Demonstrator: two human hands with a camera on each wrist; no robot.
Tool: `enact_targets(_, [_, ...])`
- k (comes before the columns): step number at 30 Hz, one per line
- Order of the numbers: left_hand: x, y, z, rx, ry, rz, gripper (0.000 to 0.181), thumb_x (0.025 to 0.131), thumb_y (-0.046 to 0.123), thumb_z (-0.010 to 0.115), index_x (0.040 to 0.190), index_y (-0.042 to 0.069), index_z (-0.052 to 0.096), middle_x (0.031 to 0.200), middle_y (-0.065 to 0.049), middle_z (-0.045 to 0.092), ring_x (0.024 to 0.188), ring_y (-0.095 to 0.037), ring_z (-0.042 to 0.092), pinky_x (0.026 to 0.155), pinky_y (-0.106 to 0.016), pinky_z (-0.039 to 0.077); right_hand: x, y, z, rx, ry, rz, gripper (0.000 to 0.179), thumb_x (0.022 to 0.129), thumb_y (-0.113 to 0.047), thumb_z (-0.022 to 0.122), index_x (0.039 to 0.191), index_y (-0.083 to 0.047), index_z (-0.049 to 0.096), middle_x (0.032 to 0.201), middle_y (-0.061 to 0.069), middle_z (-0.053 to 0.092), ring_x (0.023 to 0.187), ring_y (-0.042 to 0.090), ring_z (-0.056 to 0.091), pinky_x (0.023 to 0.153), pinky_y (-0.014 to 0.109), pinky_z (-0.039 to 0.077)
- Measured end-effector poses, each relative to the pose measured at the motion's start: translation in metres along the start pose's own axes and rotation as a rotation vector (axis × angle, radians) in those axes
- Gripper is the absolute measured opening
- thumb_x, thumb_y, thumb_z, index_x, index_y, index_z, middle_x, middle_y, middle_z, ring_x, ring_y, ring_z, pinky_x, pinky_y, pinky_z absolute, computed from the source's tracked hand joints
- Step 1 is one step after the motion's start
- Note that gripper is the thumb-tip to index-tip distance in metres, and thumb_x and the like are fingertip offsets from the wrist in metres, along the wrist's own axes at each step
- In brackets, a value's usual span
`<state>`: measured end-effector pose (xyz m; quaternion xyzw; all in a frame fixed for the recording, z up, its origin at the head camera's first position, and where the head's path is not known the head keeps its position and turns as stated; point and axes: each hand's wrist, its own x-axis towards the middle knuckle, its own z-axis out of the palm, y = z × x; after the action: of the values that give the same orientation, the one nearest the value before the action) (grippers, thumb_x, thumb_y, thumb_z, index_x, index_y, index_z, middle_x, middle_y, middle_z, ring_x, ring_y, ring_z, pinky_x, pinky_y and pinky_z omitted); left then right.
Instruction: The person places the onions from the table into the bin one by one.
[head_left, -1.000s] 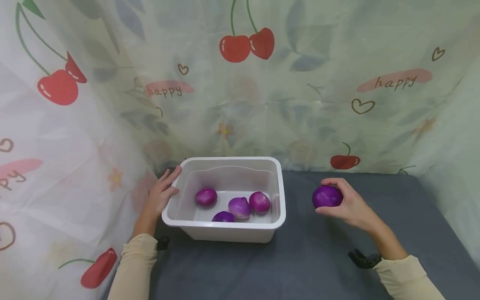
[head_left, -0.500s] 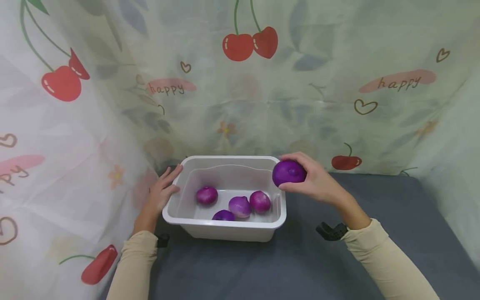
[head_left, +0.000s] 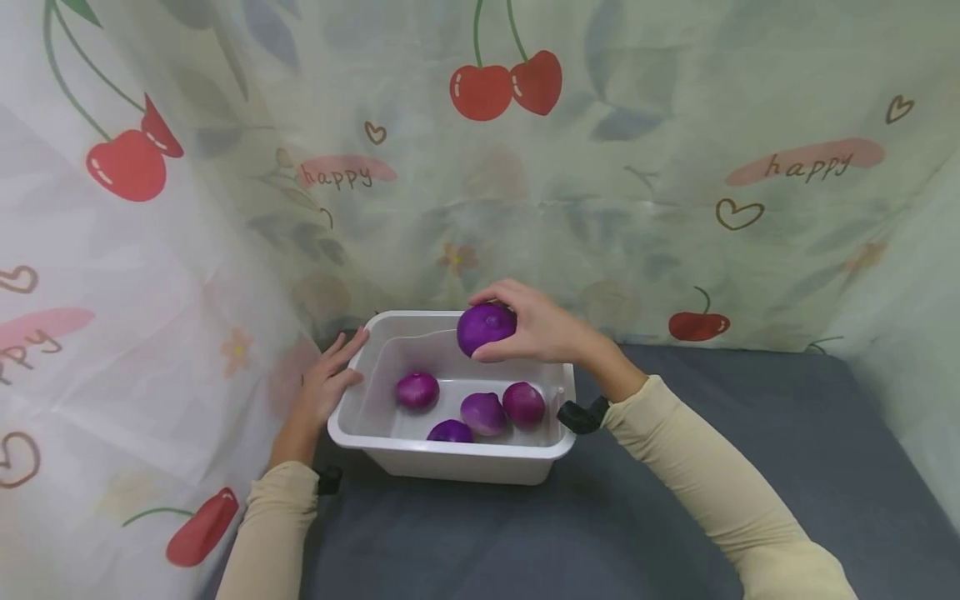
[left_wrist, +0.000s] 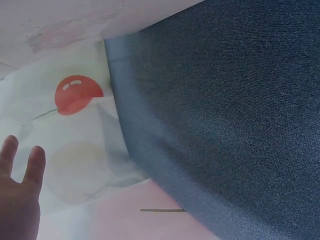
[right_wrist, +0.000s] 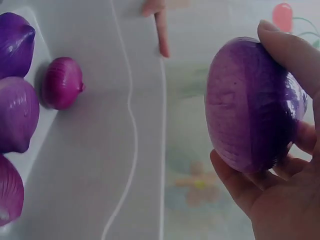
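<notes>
In the head view my right hand [head_left: 543,327] grips a purple onion [head_left: 486,330] between thumb and fingers, above the far part of a white plastic tub [head_left: 465,467]. The right wrist view shows this onion [right_wrist: 252,105] close up, shiny and dark on one side. Inside the tub several more onions lie on the floor: one at left [head_left: 417,392], a pale one [head_left: 483,413] touching one at right [head_left: 523,404], and one partly hidden behind the near rim. My left hand [head_left: 326,387] rests on the tub's left rim with fingers extended; its wrist view shows two straight fingers.
The tub stands on a dark grey cloth-covered table [head_left: 720,450]. A printed curtain [head_left: 420,233] with cherries and hearts hangs behind the table and along both sides. A dark wrist band [head_left: 583,417] sits on the right arm.
My right hand has carried the onion leftward from the table's right side, over the tub's right rim to above its far part. My left hand has stayed on the rim.
</notes>
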<state>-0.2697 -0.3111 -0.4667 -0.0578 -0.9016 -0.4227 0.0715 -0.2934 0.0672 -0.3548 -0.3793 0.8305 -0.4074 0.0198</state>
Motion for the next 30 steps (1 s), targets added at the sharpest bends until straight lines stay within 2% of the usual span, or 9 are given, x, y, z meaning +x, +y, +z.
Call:
enact_targets(6, [-0.001,0.000,-0.003,-0.008,0.009,0.003,0.064,0.090,0.016,0.062,0.152,0.026,0.048,0.160,-0.005,0.043,0.158,-0.037,0.021,0.124,-0.067,0.014,0.038,0.005,0.027,-0.032,-0.069,0.012,0.068,0.075,-0.040,0.088,0.134,-0.018,0.063,0.126,0.003,0.062,0.108,0.018,0.060,0.088,0.031,0.056])
enact_targets(14, [-0.001,0.000,-0.001,-0.033,0.016,0.005,0.065,0.089,0.015,0.063,0.151,0.024,0.050,0.159,-0.005,0.044,0.158,-0.039,0.023,0.124,-0.067,0.015,0.071,0.017,0.062,-0.022,-0.129,0.053,0.068,0.077,-0.036,0.087,0.137,-0.014,0.062,0.137,0.006,0.063,0.122,0.021,0.059,0.099,0.034,0.052])
enact_targets(19, [-0.002,0.000,0.002,-0.012,0.001,-0.019,0.066,0.089,0.017,0.062,0.152,0.028,0.047,0.160,-0.002,0.042,0.158,-0.036,0.023,0.124,-0.066,0.016,0.078,0.028,0.083,0.040,-0.158,0.104,0.071,0.077,-0.037,0.086,0.139,-0.012,0.061,0.139,0.007,0.063,0.123,0.023,0.060,0.103,0.034,0.051])
enact_targets(22, [-0.002,0.000,0.003,0.000,-0.009,-0.022,0.067,0.089,0.020,0.060,0.153,0.031,0.046,0.162,-0.001,0.040,0.159,-0.035,0.022,0.123,-0.068,0.015,0.077,0.037,0.093,0.041,-0.175,0.141,0.072,0.077,-0.039,0.086,0.139,-0.013,0.061,0.138,0.006,0.064,0.121,0.021,0.061,0.103,0.033,0.051])
enact_targets(30, [-0.002,0.001,0.000,-0.008,0.001,-0.030,0.066,0.090,0.020,0.060,0.153,0.030,0.046,0.163,0.001,0.039,0.159,-0.035,0.021,0.123,-0.068,0.015,0.071,0.051,0.101,0.015,-0.223,0.179,0.070,0.077,-0.038,0.086,0.139,-0.016,0.061,0.139,0.004,0.064,0.123,0.020,0.062,0.107,0.035,0.049])
